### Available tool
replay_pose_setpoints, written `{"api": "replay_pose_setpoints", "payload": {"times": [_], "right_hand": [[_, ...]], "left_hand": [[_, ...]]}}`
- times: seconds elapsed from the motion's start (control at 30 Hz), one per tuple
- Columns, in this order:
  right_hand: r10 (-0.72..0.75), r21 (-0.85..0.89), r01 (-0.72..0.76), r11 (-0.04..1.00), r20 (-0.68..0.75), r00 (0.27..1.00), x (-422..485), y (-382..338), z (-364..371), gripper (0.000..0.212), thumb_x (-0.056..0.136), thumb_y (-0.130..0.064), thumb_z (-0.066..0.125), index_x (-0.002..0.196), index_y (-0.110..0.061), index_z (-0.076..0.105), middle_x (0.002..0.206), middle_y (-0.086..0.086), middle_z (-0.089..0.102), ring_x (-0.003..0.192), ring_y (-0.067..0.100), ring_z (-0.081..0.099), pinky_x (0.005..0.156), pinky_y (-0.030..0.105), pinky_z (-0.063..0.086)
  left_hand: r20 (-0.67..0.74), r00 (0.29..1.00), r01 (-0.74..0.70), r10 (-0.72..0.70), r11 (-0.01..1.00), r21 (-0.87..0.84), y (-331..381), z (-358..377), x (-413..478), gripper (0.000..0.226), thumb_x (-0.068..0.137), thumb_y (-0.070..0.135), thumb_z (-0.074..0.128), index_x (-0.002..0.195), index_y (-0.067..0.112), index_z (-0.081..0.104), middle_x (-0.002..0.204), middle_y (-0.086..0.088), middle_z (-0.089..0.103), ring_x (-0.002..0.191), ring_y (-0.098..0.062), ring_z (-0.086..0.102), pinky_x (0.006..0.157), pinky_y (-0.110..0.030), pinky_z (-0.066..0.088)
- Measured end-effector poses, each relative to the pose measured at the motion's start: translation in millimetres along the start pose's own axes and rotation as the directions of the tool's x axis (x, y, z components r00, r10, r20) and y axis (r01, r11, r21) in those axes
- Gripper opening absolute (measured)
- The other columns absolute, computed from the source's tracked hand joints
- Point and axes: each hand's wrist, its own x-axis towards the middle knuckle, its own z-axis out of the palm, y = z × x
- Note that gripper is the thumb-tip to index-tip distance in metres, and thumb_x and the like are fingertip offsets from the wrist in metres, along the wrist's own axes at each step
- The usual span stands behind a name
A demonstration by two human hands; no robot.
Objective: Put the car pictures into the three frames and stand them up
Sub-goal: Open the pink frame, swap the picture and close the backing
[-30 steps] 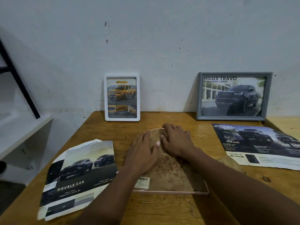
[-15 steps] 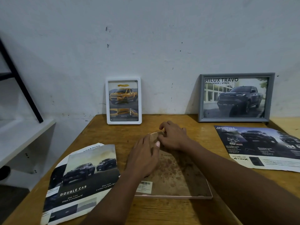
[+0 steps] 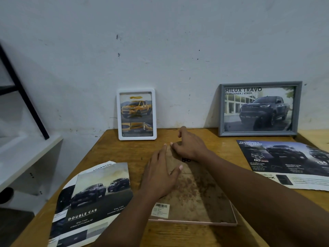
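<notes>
Third frame, a pink-rimmed rectangular picture frame, lies face down mid-worktop with its stained brown fibreboard backing up and a barcode label at the near left corner. Left hand is spread flat, fingers straight, pressing the backing. Right hand has its fingers curled at the board's far edge; cannot tell whether they pinch a clip or the board itself. The white portrait frame and grey landscape frame already stand filled against the wall. The loose "DOUBLE CAB" car picture lies just left of the pink frame; another car sheet lies right. Judgement: step in hand is working the backing's far-edge fastening. To do it well: keep the flat palm's weight near the centre so the frame does not skid on the wooden worktop, and lift the board evenly from the far edge rather than bending one corner.
</notes>
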Motion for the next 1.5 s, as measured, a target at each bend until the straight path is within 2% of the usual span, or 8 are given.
{"api": "replay_pose_setpoints", "payload": {"times": [0.13,0.37,0.5,0.67,0.8,1.1,1.37,1.5], "right_hand": [[-0.051,-0.002,0.051,0.999,-0.072,0.996,5,-9,-13,0.039,0.089,-0.054,0.056,0.108,-0.025,0.038,0.091,-0.002,0.056,0.077,0.015,0.053,0.058,0.033,0.037],[0.001,0.066,0.003,0.998,-0.059,0.998,6,-2,-8,0.038,0.088,-0.053,0.058,0.110,-0.026,0.044,0.098,-0.001,0.058,0.086,0.017,0.054,0.070,0.036,0.048],[0.039,0.103,-0.035,0.994,-0.042,0.998,5,8,-2,0.034,0.088,-0.053,0.057,0.106,-0.026,0.048,0.092,-0.003,0.059,0.083,0.016,0.055,0.064,0.034,0.041],[-0.002,0.035,0.004,0.999,-0.071,0.997,4,6,3,0.032,0.092,-0.051,0.051,0.104,-0.024,0.038,0.079,-0.004,0.056,0.072,0.019,0.055,0.060,0.035,0.037],[-0.032,0.004,0.033,0.999,-0.079,0.996,6,4,2,0.033,0.093,-0.049,0.050,0.104,-0.023,0.035,0.077,-0.003,0.055,0.068,0.019,0.054,0.058,0.035,0.037],[-0.024,-0.029,0.022,0.999,-0.084,0.996,3,12,16,0.032,0.094,-0.053,0.047,0.103,-0.026,0.033,0.079,-0.001,0.057,0.070,0.021,0.056,0.063,0.038,0.046],[-0.049,-0.026,0.045,0.999,-0.186,0.981,1,7,11,0.032,0.096,-0.053,0.047,0.103,-0.026,0.031,0.070,-0.005,0.055,0.059,0.014,0.052,0.050,0.031,0.036],[-0.060,-0.022,0.057,0.998,-0.219,0.974,-1,6,9,0.033,0.096,-0.053,0.049,0.103,-0.026,0.031,0.069,-0.006,0.054,0.057,0.013,0.052,0.047,0.029,0.032]], "left_hand": [[-0.056,0.998,-0.021,0.020,1.000,-0.015,5,-5,1,0.088,0.093,0.068,0.051,0.160,0.039,0.001,0.164,0.008,0.013,0.148,-0.020,0.027,0.114,-0.043,0.037],[-0.072,0.997,0.015,-0.019,0.998,-0.056,9,-11,2,0.086,0.094,0.057,0.059,0.160,0.043,0.004,0.163,0.002,0.020,0.146,-0.020,0.029,0.110,-0.037,0.034],[-0.086,0.996,0.029,-0.037,0.996,-0.088,8,-9,3,0.084,0.095,0.052,0.062,0.160,0.044,0.008,0.164,0.002,0.025,0.147,-0.020,0.028,0.111,-0.037,0.032],[-0.113,0.992,0.034,-0.051,0.989,-0.146,6,-8,4,0.078,0.095,0.050,0.063,0.157,0.045,0.017,0.160,0.007,0.033,0.144,-0.018,0.034,0.105,-0.031,0.031],[-0.115,0.989,0.074,-0.091,0.986,-0.146,2,-7,7,0.069,0.096,0.052,0.058,0.155,0.041,0.024,0.155,0.006,0.041,0.138,-0.020,0.043,0.107,-0.038,0.040],[-0.101,0.985,0.123,-0.139,0.980,-0.155,-2,-4,5,0.066,0.097,0.039,0.059,0.155,0.038,0.026,0.149,0.005,0.049,0.133,-0.018,0.047,0.103,-0.037,0.041],[-0.120,0.992,0.021,-0.035,0.993,-0.112,1,-3,4,0.076,0.097,0.040,0.063,0.156,0.044,0.016,0.158,0.007,0.032,0.141,-0.017,0.037,0.102,-0.027,0.032],[-0.119,0.993,0.005,-0.021,0.991,-0.130,3,-4,4,0.073,0.096,0.039,0.064,0.154,0.045,0.019,0.155,0.006,0.032,0.139,-0.018,0.038,0.100,-0.026,0.032]]}}
